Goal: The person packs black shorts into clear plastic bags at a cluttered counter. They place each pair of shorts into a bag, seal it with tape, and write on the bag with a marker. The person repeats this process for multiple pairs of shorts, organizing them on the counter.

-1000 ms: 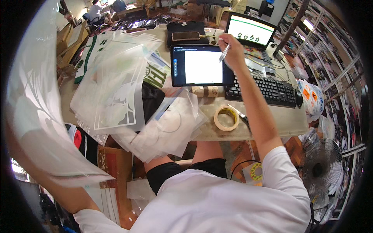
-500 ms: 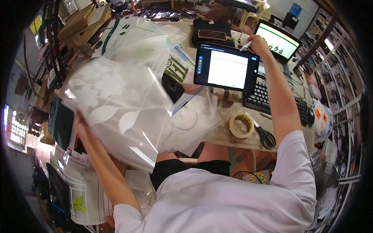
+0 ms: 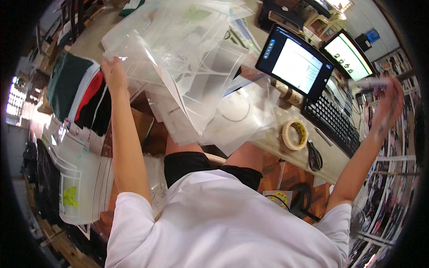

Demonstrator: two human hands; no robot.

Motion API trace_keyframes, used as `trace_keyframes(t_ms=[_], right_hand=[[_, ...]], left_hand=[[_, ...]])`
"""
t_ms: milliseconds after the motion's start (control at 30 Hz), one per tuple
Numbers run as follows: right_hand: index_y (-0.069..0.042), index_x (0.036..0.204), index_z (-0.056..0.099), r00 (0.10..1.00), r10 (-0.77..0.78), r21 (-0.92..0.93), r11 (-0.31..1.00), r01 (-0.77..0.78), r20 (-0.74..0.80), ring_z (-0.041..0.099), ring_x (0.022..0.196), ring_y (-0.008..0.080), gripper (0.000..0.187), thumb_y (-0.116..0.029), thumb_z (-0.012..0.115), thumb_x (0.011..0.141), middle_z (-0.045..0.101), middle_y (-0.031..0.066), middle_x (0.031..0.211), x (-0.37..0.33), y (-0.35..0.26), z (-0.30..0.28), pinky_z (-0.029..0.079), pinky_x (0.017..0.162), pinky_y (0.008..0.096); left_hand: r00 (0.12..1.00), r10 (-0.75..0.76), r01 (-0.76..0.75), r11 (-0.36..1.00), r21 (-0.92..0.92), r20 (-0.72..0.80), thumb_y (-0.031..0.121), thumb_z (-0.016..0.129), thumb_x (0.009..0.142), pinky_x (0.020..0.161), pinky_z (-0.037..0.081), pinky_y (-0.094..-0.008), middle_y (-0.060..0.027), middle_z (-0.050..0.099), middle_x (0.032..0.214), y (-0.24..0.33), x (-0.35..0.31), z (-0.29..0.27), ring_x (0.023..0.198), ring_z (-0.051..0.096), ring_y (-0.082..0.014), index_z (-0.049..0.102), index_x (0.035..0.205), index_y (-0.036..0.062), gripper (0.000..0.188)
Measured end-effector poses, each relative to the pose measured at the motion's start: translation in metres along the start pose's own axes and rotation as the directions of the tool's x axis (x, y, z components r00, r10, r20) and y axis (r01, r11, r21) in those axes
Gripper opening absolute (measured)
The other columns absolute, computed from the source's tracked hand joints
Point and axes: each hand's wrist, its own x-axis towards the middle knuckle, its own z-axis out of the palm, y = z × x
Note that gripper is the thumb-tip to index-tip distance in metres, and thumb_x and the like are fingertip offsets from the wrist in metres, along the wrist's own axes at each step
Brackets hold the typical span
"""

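Note:
At the left, my left hand (image 3: 115, 75) has its fingers closed on the edge of a large translucent plastic sheet (image 3: 167, 78). This sheet bends up over a loose pile of similar clear sheets with pale printed shapes. Out to the right, beyond the keyboard, my right hand (image 3: 388, 102) is raised and smeared by motion. A white pen or stylus (image 3: 367, 83) sticks out of its fingers toward the screens. Between my hands a black tablet (image 3: 297, 64) stands tilted, its screen showing a white page with small dark marks.
Right of the tablet are a laptop (image 3: 348, 54) and a black keyboard (image 3: 333, 121). A roll of tape (image 3: 286, 139) and black-handled scissors (image 3: 315, 159) lie near the table's front edge. Folded green, red and black fabric (image 3: 71, 85) sits at the left. Several shelves line the right side.
My right hand has moved from the tablet's top edge out to the right, still with the pen. The sheet in my left hand has shifted away from me, and the view has turned.

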Motion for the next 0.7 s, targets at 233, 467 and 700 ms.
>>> trace_keyframes(t_ms=[233, 467, 700], right_hand=[[-0.002, 0.100, 0.053, 0.957, -0.122, 0.428, 0.904, -0.003, 0.265, 0.056, 0.063, 0.0174, 0.038, -0.035, 0.068, 0.088, 0.060, 0.0162, 0.084, -0.101, -0.111, 0.110, 0.046, 0.056, 0.0262], [-0.003, 0.097, 0.052, 0.879, -0.089, 0.686, 0.664, -0.298, 0.468, 0.056, 0.064, 0.0140, 0.043, -0.037, 0.075, 0.082, 0.058, 0.0106, 0.080, -0.142, -0.181, 0.202, 0.044, 0.055, 0.0236], [-0.005, 0.085, 0.054, 0.524, -0.110, 0.501, 0.509, -0.700, 0.845, 0.047, 0.060, 0.0082, 0.033, -0.033, 0.071, 0.084, 0.050, 0.0008, 0.065, -0.144, -0.174, 0.240, 0.035, 0.056, 0.0218]], left_hand=[[0.779, 0.302, -0.382, 0.923, 0.035, 0.550, 0.031, 0.059, 0.093, 0.097, 0.041, -0.0374, -0.0164, 0.051, 0.129, 0.118, -0.213, -0.039, 0.113, 0.053, -0.0290, 0.046, 0.131, 0.0002, 0.051], [0.414, 0.125, -0.118, 0.990, -0.083, 0.902, 0.030, 0.058, 0.094, 0.059, 0.042, -0.0371, -0.0096, 0.057, 0.077, 0.129, -0.250, -0.035, 0.064, 0.055, -0.0257, 0.053, 0.099, 0.0023, 0.029], [0.094, 0.035, 0.846, 0.524, -0.099, 0.995, 0.047, 0.040, 0.100, 0.049, 0.030, -0.0288, 0.0006, 0.039, 0.062, 0.122, -0.259, -0.057, 0.054, 0.036, -0.0130, 0.044, 0.081, 0.0075, 0.044]])
